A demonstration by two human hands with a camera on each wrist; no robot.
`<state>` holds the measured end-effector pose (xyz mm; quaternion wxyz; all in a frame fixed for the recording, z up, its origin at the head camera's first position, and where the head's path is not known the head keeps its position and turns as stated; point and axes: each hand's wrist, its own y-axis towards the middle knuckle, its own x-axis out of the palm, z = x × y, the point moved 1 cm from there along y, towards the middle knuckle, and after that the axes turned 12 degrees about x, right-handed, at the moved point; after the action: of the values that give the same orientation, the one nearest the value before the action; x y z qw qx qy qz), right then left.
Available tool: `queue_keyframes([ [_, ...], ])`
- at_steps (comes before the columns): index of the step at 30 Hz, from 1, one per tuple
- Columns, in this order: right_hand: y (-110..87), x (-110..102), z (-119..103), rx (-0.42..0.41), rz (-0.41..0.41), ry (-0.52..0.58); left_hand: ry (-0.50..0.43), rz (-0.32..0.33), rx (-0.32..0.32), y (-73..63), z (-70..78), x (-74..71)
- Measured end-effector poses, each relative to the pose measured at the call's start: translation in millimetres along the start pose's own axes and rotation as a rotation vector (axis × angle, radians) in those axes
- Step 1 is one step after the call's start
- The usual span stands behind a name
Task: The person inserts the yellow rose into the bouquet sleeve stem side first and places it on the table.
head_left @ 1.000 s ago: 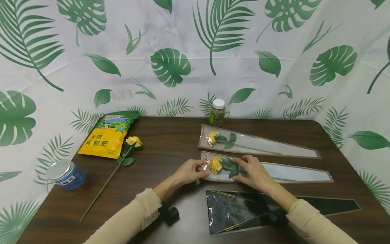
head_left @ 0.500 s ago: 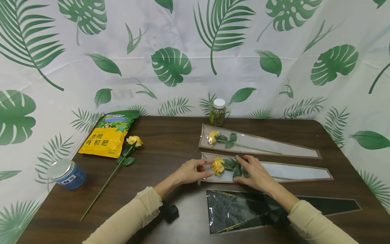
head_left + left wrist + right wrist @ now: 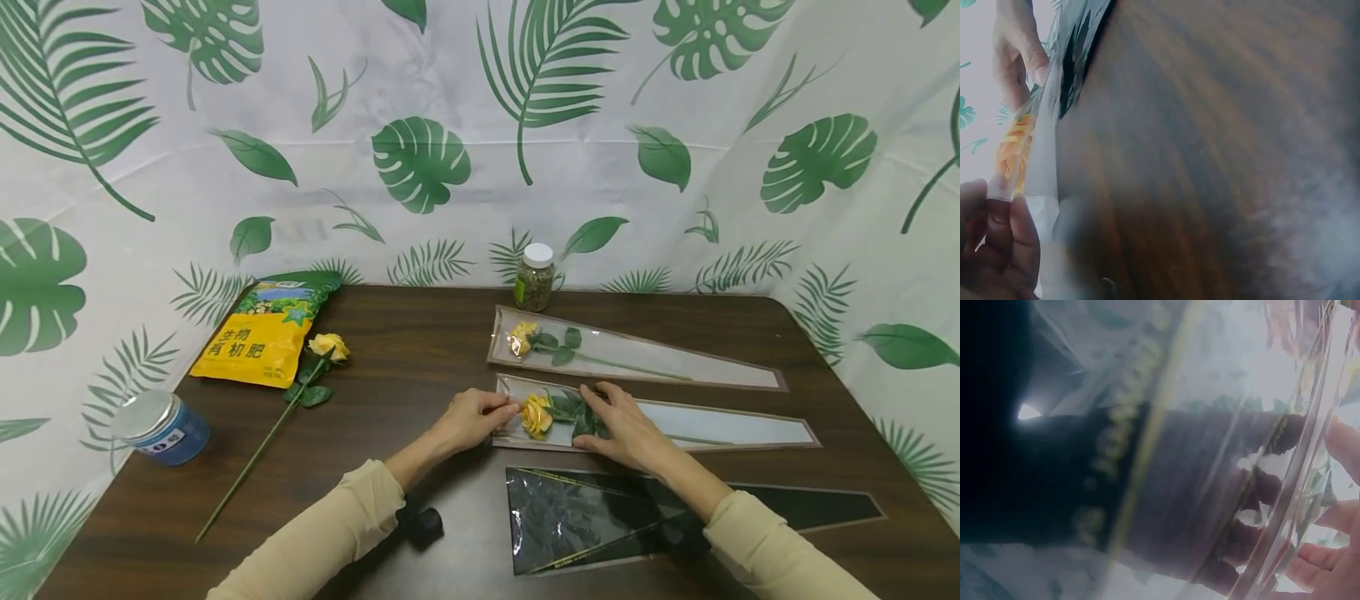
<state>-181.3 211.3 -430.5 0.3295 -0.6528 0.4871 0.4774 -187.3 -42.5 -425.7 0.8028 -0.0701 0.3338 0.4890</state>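
Note:
In the head view a yellow rose [image 3: 536, 416] lies in a clear flower sleeve [image 3: 738, 422] with a white backing and brownish border, its bloom toward the sleeve's wide left end. My left hand [image 3: 474, 419] pinches the clear film at that end between thumb and fingers, just left of the bloom. In the left wrist view the pinched film edge [image 3: 1001, 189] shows in front of the orange-looking petals. Over the rose's leaves rests my right hand [image 3: 626, 427], thumb at the sleeve's near side and fingers spread toward its far side. The right wrist view shows its fingers [image 3: 1319, 562] against the film.
Behind lies another sleeved rose [image 3: 522, 339]; in front, a black-patterned sleeve [image 3: 577, 518]. A jar with a white lid [image 3: 535, 279] stands at the back. Leftward are a loose yellow rose [image 3: 327, 347], a yellow-green fertilizer bag [image 3: 258, 342] and a blue can [image 3: 168, 429].
The bloom has shifted slightly right within the sleeve. My left hand moved right toward it, then back left, and now pinches the film edge. My right hand stays nearly in place.

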Motion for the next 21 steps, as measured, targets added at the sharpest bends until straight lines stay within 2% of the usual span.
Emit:
queue_keyframes([
  [6,0.9,-1.7,-1.1,0.059,-0.07,0.046,0.02,0.089,-0.089,-3.4,0.0,-2.9],
  [8,2.1,-3.1,-0.3,0.086,-0.094,0.069,0.032,0.096,-0.127,-2.8,1.6,-5.9],
  [11,4.2,-4.3,1.4,0.11,-0.132,0.097,0.112,0.087,-0.158,-2.4,0.8,-9.3],
  [15,5.1,-5.2,3.8,0.117,-0.181,0.12,0.197,0.06,-0.165,-4.7,-1.9,-12.2],
  [18,0.9,-8.6,4.5,0.085,-0.122,0.107,0.183,0.075,-0.149,-12.7,-1.7,-17.1],
  [20,-3.7,-12.0,1.9,0.012,-0.002,0.091,0.123,0.099,-0.138,-22.7,-1.0,-21.7],
  [21,-6.5,-13.6,-0.9,-0.049,0.073,0.081,0.05,0.103,-0.14,-29.5,-0.5,-23.6],
])
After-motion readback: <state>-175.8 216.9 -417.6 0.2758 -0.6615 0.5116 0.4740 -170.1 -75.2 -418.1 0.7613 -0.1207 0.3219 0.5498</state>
